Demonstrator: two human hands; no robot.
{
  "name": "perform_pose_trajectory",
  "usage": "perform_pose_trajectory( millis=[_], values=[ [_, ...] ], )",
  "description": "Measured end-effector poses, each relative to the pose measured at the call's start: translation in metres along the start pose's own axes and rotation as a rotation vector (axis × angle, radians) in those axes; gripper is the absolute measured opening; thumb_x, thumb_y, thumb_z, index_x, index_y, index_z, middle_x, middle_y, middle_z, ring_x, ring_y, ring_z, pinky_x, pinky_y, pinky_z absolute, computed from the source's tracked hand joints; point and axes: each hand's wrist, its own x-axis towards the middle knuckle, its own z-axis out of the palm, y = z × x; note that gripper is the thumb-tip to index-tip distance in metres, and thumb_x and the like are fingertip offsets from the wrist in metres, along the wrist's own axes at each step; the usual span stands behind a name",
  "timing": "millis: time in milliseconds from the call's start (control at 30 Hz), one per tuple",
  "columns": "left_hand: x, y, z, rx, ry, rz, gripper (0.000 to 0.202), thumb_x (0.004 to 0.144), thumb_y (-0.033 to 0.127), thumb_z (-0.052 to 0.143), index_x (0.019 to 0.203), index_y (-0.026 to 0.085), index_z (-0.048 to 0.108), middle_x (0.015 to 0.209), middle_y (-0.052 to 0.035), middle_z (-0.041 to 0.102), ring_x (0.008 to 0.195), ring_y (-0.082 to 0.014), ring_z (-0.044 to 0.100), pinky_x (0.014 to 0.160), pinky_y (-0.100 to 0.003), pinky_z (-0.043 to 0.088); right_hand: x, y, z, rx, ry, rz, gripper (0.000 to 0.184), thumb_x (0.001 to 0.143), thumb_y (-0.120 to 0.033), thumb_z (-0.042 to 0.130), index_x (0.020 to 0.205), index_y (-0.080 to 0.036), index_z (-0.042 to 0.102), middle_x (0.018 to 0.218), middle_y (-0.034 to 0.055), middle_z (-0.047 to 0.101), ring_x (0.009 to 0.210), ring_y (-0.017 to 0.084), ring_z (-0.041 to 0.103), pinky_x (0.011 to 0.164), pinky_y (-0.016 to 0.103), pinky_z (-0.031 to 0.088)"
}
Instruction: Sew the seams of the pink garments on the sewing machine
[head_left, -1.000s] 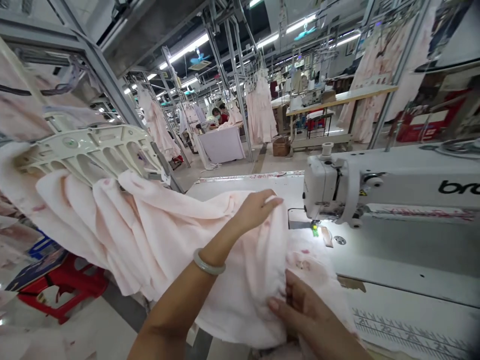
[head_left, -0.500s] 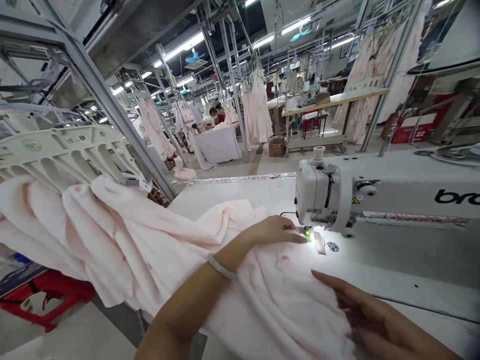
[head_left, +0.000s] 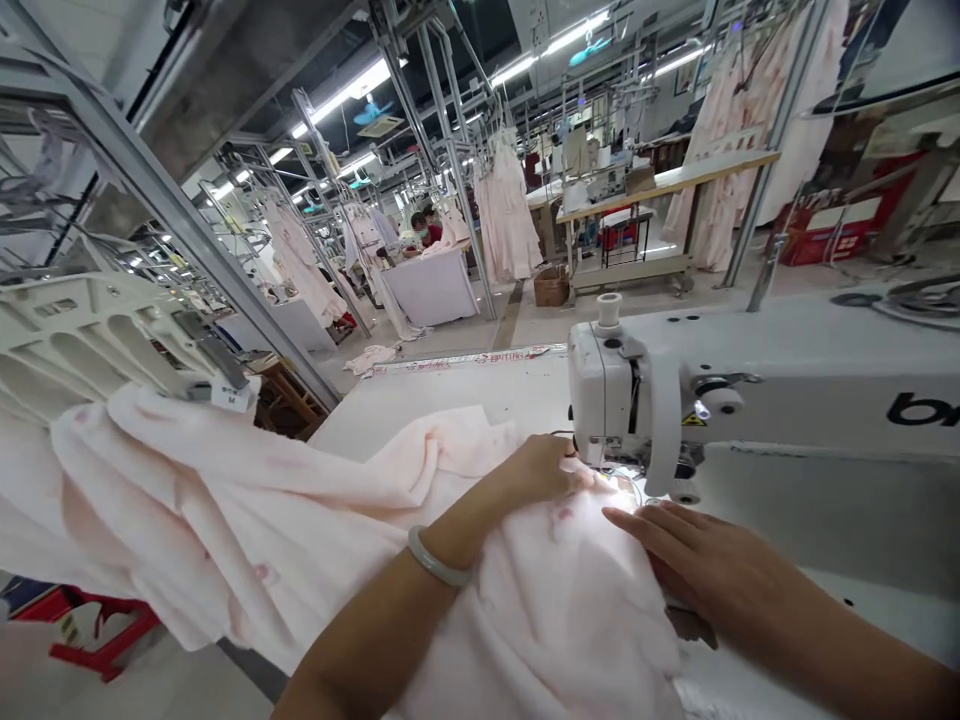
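- Here at the needle, I had the left hand [head_left: 546, 472] right up beside the head of the sewing machine [head_left: 615, 395], fingers bent over the pale pink cloth [head_left: 570, 600]; whether that grip was pinching or only pressing, I couldn't tell.
- Over on the other side, my right hand [head_left: 697, 550] reached in low, fingers stretched forward along the cloth's right edge; its thumb was hidden, so I couldn't tell if that grip had closed on anything.
- And the cloth itself! Its near corner lay on the white desk [head_left: 450, 388], up against the brightly lit needle area, while folds ran off left toward a white plastic rack [head_left: 97, 330] with a small tag [head_left: 231, 393] at its end.
- A pale bracelet [head_left: 435, 560] circled the left wrist.
- Down at lower left stood a red stool [head_left: 105, 640].
- Farther back, a co-worker [head_left: 431, 235] sat near hanging pink clothes [head_left: 506, 220].
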Motion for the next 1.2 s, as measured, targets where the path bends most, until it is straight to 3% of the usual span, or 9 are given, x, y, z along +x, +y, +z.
perform_pose_trajectory(
  millis=[100, 167, 267, 333, 500, 667, 900, 1067, 1200],
  values=[
    [-0.013, 0.001, 0.0, -0.003, -0.039, 0.015, 0.015, 0.086, 0.034, 0.078, 0.082, 0.021, 0.071, 0.09, -0.0009, 0.076, 0.093, -0.0235, 0.071, 0.079, -0.029, 0.052, -0.001, -0.01, -0.002, 0.055, -0.045, 0.016, 0.035, 0.096, 0.0, 0.051, 0.113, -0.022, 0.072, 0.105, 0.0105, 0.078, 0.082, 0.023, 0.076, 0.065, 0.035, 0.061],
    [-0.025, 0.001, 0.002, -0.011, -0.065, -0.006, 0.016, 0.086, 0.038, 0.077, 0.088, 0.022, 0.075, 0.085, -0.0005, 0.075, 0.085, -0.0226, 0.072, 0.079, -0.03, 0.053, 0.002, -0.017, -0.007, 0.087, -0.041, -0.037, 0.03, 0.102, -0.003, 0.051, 0.108, -0.023, 0.072, 0.105, 0.0096, 0.08, 0.085, 0.023, 0.077, 0.07, 0.036, 0.062],
    [-0.039, -0.001, 0.007, 0.001, -0.069, -0.017, 0.022, 0.09, 0.042, 0.074, 0.097, 0.022, 0.079, 0.083, -0.0006, 0.076, 0.076, -0.0219, 0.073, 0.078, -0.03, 0.054, 0.007, -0.02, -0.013, 0.093, -0.005, -0.182, 0.036, 0.107, -0.002, 0.047, 0.123, -0.021, 0.073, 0.11, 0.0078, 0.086, 0.092, 0.021, 0.08, 0.081, 0.033, 0.066],
    [-0.041, -0.004, 0.01, 0.035, -0.053, 0.019, 0.023, 0.094, 0.041, 0.07, 0.099, 0.021, 0.08, 0.089, -0.0017, 0.08, 0.084, -0.0229, 0.075, 0.082, -0.03, 0.055, 0.007, -0.018, -0.016, 0.074, 0.009, -0.23, 0.037, 0.11, -0.003, 0.044, 0.128, -0.019, 0.072, 0.11, 0.0056, 0.088, 0.091, 0.019, 0.082, 0.08, 0.031, 0.066],
    [-0.035, -0.007, 0.013, 0.14, -0.018, 0.043, 0.021, 0.095, 0.039, 0.071, 0.102, 0.022, 0.081, 0.107, -0.0046, 0.085, 0.102, -0.0261, 0.077, 0.098, -0.033, 0.057, 0.004, -0.01, -0.014, 0.101, 0.049, -0.162, 0.033, 0.113, -0.011, 0.05, 0.132, -0.02, 0.075, 0.117, 0.0053, 0.088, 0.099, 0.02, 0.084, 0.09, 0.03, 0.068],
    [-0.033, 0.001, 0.014, 0.208, -0.01, 0.025, 0.018, 0.097, 0.037, 0.068, 0.094, 0.023, 0.078, 0.102, -0.0053, 0.084, 0.098, -0.0269, 0.077, 0.096, -0.034, 0.058, 0.01, -0.005, -0.011, 0.052, 0.069, -0.15, 0.026, 0.115, -0.023, 0.057, 0.13, -0.018, 0.077, 0.115, 0.0092, 0.088, 0.099, 0.024, 0.083, 0.091, 0.035, 0.068],
    [-0.032, -0.002, 0.022, 0.17, 0.028, 0.032, 0.015, 0.099, 0.034, 0.071, 0.107, 0.023, 0.077, 0.116, -0.0064, 0.085, 0.111, -0.0296, 0.079, 0.102, -0.039, 0.06, 0.006, 0.007, -0.007, -0.094, -0.051, -0.166, 0.042, 0.108, -0.018, 0.052, 0.148, -0.017, 0.069, 0.133, 0.0061, 0.085, 0.109, 0.023, 0.083, 0.085, 0.041, 0.066],
    [-0.035, 0.0, 0.029, 0.265, 0.1, 0.088, 0.011, 0.1, 0.024, 0.073, 0.109, 0.019, 0.076, 0.125, -0.012, 0.078, 0.126, -0.0314, 0.072, 0.117, -0.045, 0.056, 0.009, 0.006, -0.009, -0.122, -0.074, -0.153, 0.043, 0.112, -0.024, 0.05, 0.151, -0.015, 0.064, 0.128, 0.0056, 0.086, 0.109, 0.02, 0.083, 0.085, 0.037, 0.064],
    [-0.037, 0.004, 0.03, 0.327, 0.095, 0.037, 0.013, 0.101, 0.028, 0.074, 0.111, 0.02, 0.075, 0.132, -0.0125, 0.07, 0.135, -0.0343, 0.064, 0.123, -0.053, 0.051, 0.012, 0.003, -0.011, -0.127, -0.048, -0.142, 0.042, 0.113, -0.023, 0.046, 0.151, -0.015, 0.063, 0.121, 0.005, 0.087, 0.108, 0.02, 0.082, 0.088, 0.037, 0.061]
  ],
)
